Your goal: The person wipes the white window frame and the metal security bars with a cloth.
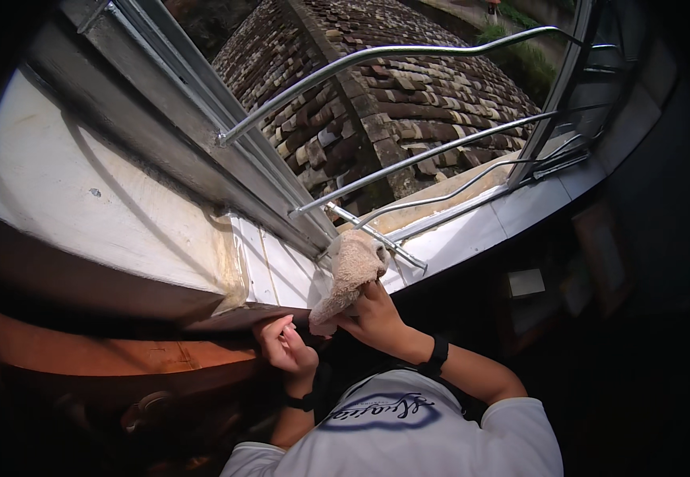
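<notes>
My right hand grips a beige, fluffy cloth, bunched up over the white-tiled window sill in the corner by the frame. Part of the cloth droops over the sill's near edge, and its top lies against the lower end of the metal bars. Just left of it, my left hand is loosely curled beside the sill's edge, with nothing visible in its fingers. Both wrists wear dark bands.
Curved metal bars cross the window opening between grey metal frame posts. Outside lies a tiled roof. A stained white wall is at left, above an orange-brown wooden surface. Framed items stand in shadow at right.
</notes>
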Motion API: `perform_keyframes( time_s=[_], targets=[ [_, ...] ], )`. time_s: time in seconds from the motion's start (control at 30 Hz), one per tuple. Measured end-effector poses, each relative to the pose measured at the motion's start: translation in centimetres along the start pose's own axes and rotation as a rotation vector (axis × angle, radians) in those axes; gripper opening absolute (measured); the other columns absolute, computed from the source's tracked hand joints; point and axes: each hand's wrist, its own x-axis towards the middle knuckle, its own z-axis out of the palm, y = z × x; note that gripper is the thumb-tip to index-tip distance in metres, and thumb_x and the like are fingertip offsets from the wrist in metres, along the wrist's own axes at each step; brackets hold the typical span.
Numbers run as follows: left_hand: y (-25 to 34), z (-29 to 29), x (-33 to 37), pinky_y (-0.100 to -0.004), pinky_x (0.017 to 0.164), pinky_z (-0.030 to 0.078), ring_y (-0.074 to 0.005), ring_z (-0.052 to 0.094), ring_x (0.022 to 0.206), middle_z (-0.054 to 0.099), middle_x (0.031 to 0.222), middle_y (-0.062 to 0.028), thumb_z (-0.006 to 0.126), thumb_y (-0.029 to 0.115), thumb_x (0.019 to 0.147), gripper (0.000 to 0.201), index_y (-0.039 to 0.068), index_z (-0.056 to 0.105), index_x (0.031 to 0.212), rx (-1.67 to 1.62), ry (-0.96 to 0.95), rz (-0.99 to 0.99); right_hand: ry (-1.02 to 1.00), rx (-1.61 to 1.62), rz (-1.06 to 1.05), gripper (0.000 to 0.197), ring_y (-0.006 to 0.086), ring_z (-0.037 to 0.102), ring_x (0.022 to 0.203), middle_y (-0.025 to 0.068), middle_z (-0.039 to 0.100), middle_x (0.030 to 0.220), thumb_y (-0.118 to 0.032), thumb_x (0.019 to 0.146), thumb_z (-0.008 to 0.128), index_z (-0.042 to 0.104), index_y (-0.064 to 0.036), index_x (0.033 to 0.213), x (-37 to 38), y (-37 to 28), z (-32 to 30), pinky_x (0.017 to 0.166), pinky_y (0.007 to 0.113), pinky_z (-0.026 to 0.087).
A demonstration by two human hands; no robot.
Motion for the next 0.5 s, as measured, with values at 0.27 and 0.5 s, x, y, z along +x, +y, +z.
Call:
perform_keyframes(
  time_s=[0.27, 0.5],
  targets=[
    [2.2, 0.6, 0.5, -0.0250, 0.059, 0.034, -0.0155, 0.040, 0.063, 0.044, 0.071, -0.0071, 0.040, 0.009, 0.084, 0.014, -0.002, 0.048, 0.082, -0.021, 0.059, 0.151, 0.178, -0.478, -0.210, 0.030, 0.0262, 0.047, 0.096, 0.0081, 0.053, 0.098, -0.025, 0.074, 0.063, 0.053, -0.0096, 0.099, 12.0, -2.9, -5.7, 0.083, 0.039, 0.033],
    [5.8, 4.3, 2.1, -0.0244, 0.059, 0.036, -0.0159, 0.042, 0.063, 0.047, 0.070, -0.0093, 0.042, -0.001, 0.079, 0.012, -0.004, 0.051, 0.086, -0.133, -0.115, 0.130, 0.042, -0.618, -0.451, 0.018, 0.0192, 0.047, 0.085, 0.0043, 0.046, 0.082, -0.016, 0.074, 0.055, 0.048, -0.0062, 0.087, 13.5, 3.0, -4.5, 0.075, 0.025, 0.038]
  ],
)
